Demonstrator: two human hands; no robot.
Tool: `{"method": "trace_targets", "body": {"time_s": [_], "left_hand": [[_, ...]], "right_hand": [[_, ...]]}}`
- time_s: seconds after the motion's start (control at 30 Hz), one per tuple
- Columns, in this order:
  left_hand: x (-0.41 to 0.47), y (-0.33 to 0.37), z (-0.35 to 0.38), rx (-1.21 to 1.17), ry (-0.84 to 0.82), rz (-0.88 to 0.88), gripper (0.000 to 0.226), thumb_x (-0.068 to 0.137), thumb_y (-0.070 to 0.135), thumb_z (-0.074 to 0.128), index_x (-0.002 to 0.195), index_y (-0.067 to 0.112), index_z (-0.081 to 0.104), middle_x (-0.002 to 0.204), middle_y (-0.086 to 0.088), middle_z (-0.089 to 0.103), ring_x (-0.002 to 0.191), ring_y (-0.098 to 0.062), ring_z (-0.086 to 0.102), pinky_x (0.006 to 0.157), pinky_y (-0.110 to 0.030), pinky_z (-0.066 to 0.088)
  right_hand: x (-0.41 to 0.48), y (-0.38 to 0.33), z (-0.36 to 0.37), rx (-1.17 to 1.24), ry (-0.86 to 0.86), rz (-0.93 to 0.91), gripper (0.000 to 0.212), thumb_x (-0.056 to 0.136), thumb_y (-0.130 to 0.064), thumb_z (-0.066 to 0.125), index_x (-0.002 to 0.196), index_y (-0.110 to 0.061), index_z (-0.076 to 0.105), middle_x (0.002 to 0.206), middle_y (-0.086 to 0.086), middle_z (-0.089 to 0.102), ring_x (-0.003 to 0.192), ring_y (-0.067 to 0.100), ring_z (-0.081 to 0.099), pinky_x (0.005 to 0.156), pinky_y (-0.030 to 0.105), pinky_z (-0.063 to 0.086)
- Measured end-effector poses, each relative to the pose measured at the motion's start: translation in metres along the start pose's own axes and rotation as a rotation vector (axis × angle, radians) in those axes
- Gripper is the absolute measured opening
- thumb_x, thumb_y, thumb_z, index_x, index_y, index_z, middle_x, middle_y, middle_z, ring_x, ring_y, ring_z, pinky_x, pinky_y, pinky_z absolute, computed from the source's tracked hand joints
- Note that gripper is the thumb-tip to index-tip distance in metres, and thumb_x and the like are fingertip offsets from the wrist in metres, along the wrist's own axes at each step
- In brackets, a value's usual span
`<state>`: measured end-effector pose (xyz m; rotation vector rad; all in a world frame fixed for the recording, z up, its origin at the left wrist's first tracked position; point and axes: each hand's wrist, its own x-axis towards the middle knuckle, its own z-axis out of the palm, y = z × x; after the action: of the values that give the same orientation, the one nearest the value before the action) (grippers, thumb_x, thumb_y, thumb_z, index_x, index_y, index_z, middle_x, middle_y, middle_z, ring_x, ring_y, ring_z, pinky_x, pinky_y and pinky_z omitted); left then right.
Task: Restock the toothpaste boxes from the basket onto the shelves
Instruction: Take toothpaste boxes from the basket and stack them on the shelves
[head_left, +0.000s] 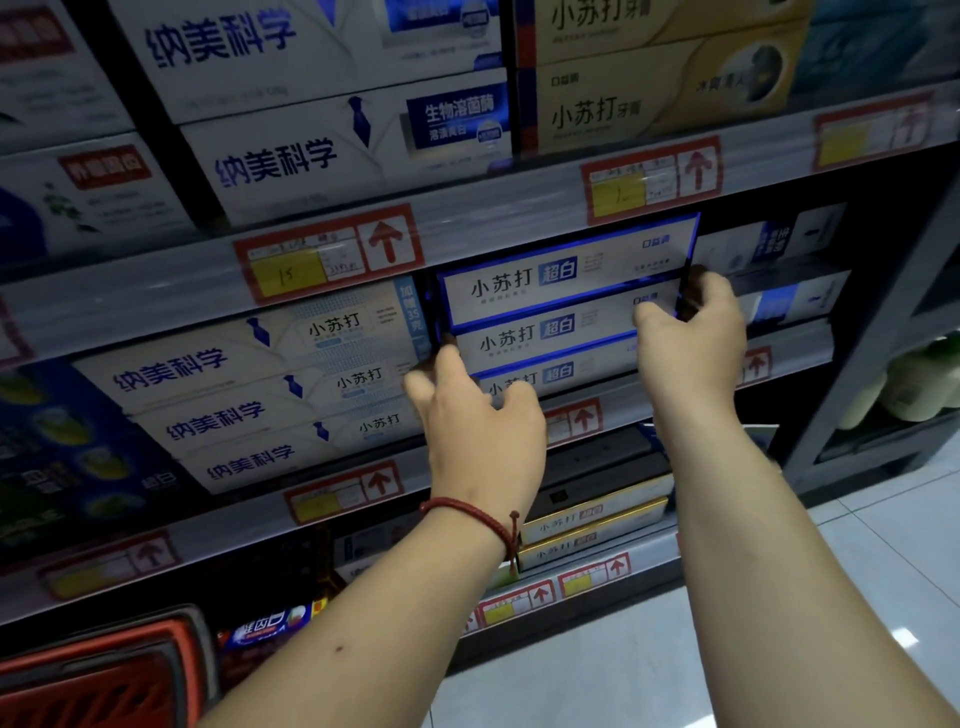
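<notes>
Blue-edged toothpaste boxes (561, 270) held at both ends

Right hand (691, 338) pinched the stack's right end: thumb lay on the front of the second box, fingers curled round the end behind. Left hand (478, 415) gripped the left end lower down, fingers curled at the edge, thumb across the front of the bottom box. Three boxes lay stacked flat between the hands, faces outward, on the shelf rail (800, 348) level. Red cord bracelet (483, 519) sat on the left wrist. Just left of the left hand, white toothpaste boxes (234, 405) stood three high. Under the grip, a red price tag (574, 421); lower, gold-edged boxes (592, 525). Well down-left of both hands, red basket (104, 675), contents unreadable.
</notes>
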<state>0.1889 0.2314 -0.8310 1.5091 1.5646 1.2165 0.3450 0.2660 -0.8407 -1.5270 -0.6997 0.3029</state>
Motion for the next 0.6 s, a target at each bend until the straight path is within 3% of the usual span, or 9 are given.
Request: {"method": "trace_targets", "body": {"time_s": [0.13, 0.23, 0.3, 0.4, 0.5, 0.6], "left_hand": [[-0.007, 0.014, 0.000, -0.029, -0.023, 0.034, 0.063, 0.095, 0.020, 0.060, 0.152, 0.022, 0.033, 0.128, 0.010, 0.031, 0.071, 0.006, 0.055, 0.056, -0.010, 0.039], [-0.014, 0.025, -0.005, -0.028, -0.073, 0.097, 0.053, 0.095, 0.018, 0.060, 0.145, 0.026, 0.043, 0.139, 0.009, 0.036, 0.070, 0.035, 0.042, 0.048, -0.006, 0.042], [-0.018, 0.032, -0.009, -0.021, -0.106, 0.133, 0.047, 0.096, 0.014, 0.058, 0.140, 0.026, 0.048, 0.142, 0.008, 0.040, 0.068, 0.040, 0.036, 0.052, 0.004, 0.037], [-0.022, 0.045, -0.019, -0.027, -0.132, 0.179, 0.041, 0.096, 0.015, 0.057, 0.135, 0.026, 0.053, 0.138, 0.009, 0.049, 0.078, 0.027, 0.051, 0.060, 0.001, 0.042], [-0.026, 0.060, -0.024, -0.071, -0.121, 0.236, 0.038, 0.095, 0.015, 0.058, 0.132, 0.027, 0.056, 0.132, 0.010, 0.056, 0.116, 0.001, 0.054, 0.101, -0.021, 0.046], [-0.024, 0.083, -0.028, -0.079, -0.098, 0.270, 0.042, 0.094, 0.013, 0.059, 0.134, 0.025, 0.055, 0.134, 0.009, 0.056, 0.124, -0.006, 0.053, 0.108, -0.027, 0.043]], "right_hand": [[-0.007, -0.014, -0.001, -0.065, -0.011, -0.010, 0.056, 0.091, -0.020, 0.061, 0.146, -0.016, 0.048, 0.142, 0.000, 0.050, 0.119, 0.015, 0.053, 0.094, 0.028, 0.044], [-0.016, -0.027, -0.009, -0.075, -0.072, -0.035, 0.055, 0.092, -0.019, 0.061, 0.145, -0.017, 0.049, 0.142, 0.001, 0.052, 0.125, 0.016, 0.052, 0.095, 0.026, 0.042], [-0.021, -0.035, -0.018, -0.086, -0.104, -0.039, 0.054, 0.092, -0.019, 0.062, 0.145, -0.019, 0.050, 0.142, 0.000, 0.053, 0.126, 0.016, 0.053, 0.096, 0.027, 0.042], [-0.031, -0.055, -0.040, -0.076, -0.118, -0.057, 0.053, 0.093, -0.018, 0.062, 0.144, -0.020, 0.050, 0.140, -0.003, 0.055, 0.127, 0.013, 0.053, 0.102, 0.031, 0.045], [-0.040, -0.075, -0.059, -0.028, -0.119, -0.039, 0.050, 0.094, -0.018, 0.063, 0.143, -0.021, 0.052, 0.137, -0.005, 0.058, 0.125, 0.011, 0.054, 0.101, 0.031, 0.046], [-0.045, -0.095, -0.068, -0.005, -0.127, -0.048, 0.048, 0.095, -0.018, 0.063, 0.141, -0.024, 0.053, 0.135, -0.007, 0.059, 0.123, 0.009, 0.054, 0.094, 0.027, 0.044]]}}
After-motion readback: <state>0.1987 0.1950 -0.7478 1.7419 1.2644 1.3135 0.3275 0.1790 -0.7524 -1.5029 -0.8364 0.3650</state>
